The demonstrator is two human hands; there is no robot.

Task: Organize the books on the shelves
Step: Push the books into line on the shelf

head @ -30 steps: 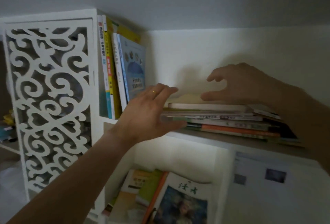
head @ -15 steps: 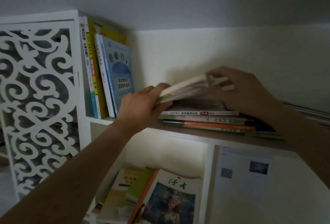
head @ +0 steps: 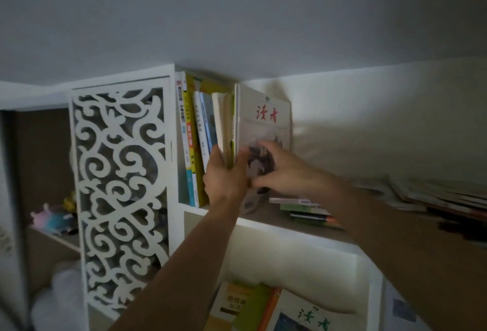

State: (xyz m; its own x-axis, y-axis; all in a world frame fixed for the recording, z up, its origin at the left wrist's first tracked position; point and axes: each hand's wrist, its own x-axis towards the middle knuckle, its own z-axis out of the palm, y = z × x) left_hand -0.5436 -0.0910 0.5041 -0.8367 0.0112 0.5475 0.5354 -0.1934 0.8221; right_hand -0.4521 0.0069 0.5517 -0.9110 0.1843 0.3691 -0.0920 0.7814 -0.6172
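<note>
White magazine point(head: 263, 114) upright, gripped between left hand point(head: 224, 177), right hand point(head: 279, 172).

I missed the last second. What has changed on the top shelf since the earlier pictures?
Both hands, left hand and right hand, lifted the top magazines off the flat stack and stood them upright against the standing books. Those books and the lower stack stayed.

Both bare forearms reach up and away from the near edge, converging at the middle. The left hand point(head: 224, 175) is raised, thumb on the left and fingers curled to the right, clamping something thin between them. The right hand point(head: 279, 170) comes in from the right, palm turned left, fingers bent and pressing, just beside the left.
</note>
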